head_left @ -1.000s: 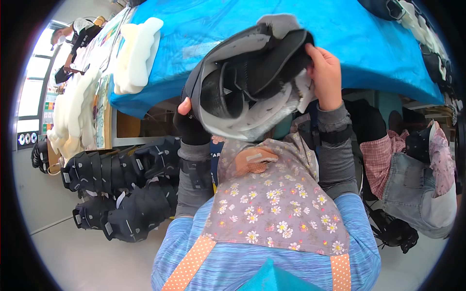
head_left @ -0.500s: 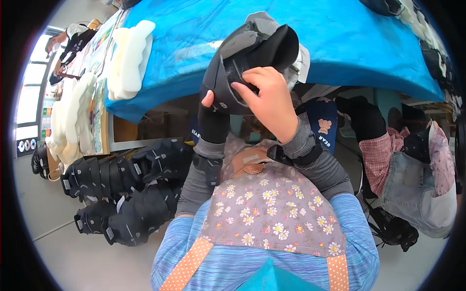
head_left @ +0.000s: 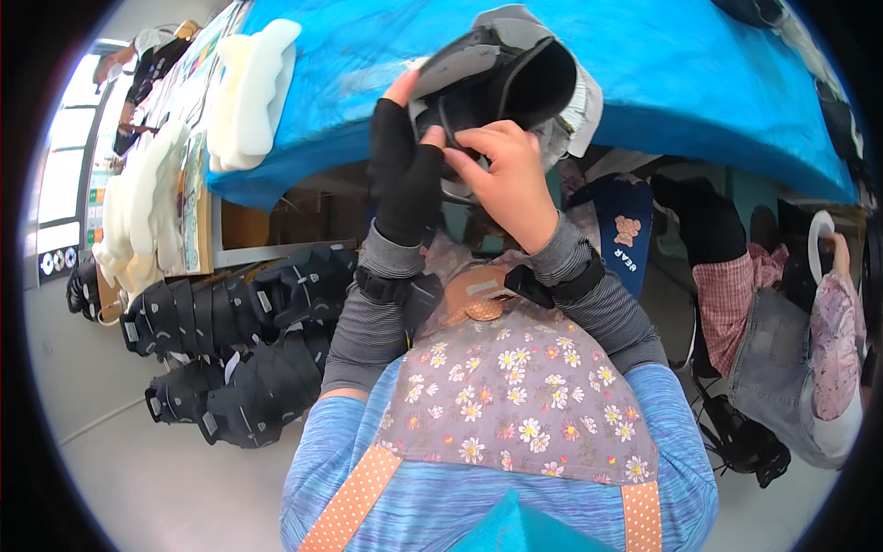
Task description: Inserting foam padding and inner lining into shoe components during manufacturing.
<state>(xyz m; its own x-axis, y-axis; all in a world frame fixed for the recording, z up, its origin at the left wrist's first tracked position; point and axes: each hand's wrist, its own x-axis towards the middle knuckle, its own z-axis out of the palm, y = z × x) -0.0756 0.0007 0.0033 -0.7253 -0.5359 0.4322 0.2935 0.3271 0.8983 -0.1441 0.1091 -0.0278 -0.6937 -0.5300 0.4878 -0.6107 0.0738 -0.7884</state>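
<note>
Over the near edge of the table [head_left: 713, 133], holding a black-and-grey bag-like piece [head_left: 543, 87] mouth upward, probably for a view inside; clamped at one side by the gloved left hand [head_left: 405, 166], seemingly for steadiness, and pinched close by in the right hand [head_left: 510, 179].

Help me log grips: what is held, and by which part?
The black-and-grey piece: left hand holds its left edge; right hand touches its near edge, grip unclear.
</note>
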